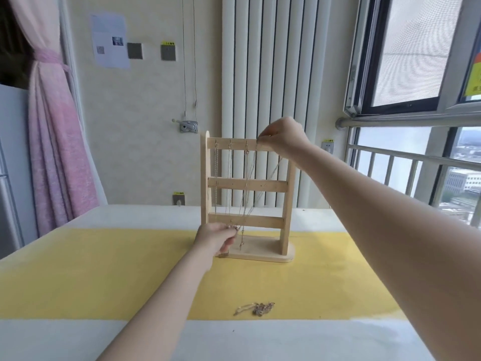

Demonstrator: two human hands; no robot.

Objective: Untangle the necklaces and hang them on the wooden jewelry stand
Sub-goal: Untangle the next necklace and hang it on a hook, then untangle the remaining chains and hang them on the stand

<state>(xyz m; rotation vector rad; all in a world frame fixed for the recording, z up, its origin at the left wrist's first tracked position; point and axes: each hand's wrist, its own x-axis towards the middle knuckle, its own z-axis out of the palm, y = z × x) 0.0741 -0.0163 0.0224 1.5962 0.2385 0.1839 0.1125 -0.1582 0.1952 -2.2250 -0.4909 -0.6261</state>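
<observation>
Yellow-striped table (104,269): one stand (247,185), three hung necklaces (231,183).

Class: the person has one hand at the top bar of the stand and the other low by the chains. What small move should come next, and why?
Probably the right hand should settle the chain it pinches onto the top bar of the stand, since that chain slants instead of hanging straight. The left hand holds the lower ends steady. A tangled pile waits on the yellow cloth.
</observation>
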